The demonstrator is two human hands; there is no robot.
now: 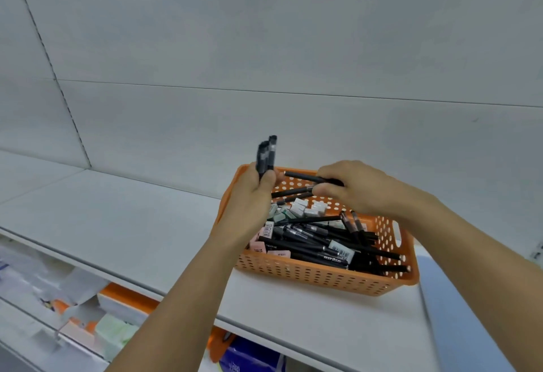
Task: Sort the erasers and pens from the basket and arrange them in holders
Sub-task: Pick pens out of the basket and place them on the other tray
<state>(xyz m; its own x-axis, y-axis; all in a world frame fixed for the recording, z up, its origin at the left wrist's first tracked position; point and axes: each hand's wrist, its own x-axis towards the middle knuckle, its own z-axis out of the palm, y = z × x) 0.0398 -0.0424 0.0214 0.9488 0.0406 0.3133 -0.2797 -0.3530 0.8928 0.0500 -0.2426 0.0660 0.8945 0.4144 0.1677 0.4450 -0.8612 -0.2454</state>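
Left hand [249, 204]: centre of the frame, fingers curled tight around a small bundle of black pens [266, 155] held upright, their tops sticking above the fist.

Right hand [352, 189]: right of centre, over the far side of the basket, fingers closed in a pinch on several black pens [296, 185] that lie roughly level and point left.

Basket [323, 276]: orange, perforated plastic, resting on a white shelf [117, 224], lower right of centre. Contents: a loose heap of black pens [323, 242] lying crossed at the near and right side; white and pale green erasers [305, 208] at the far side; pink erasers [269, 249] at the near left, some bearing barcode labels.
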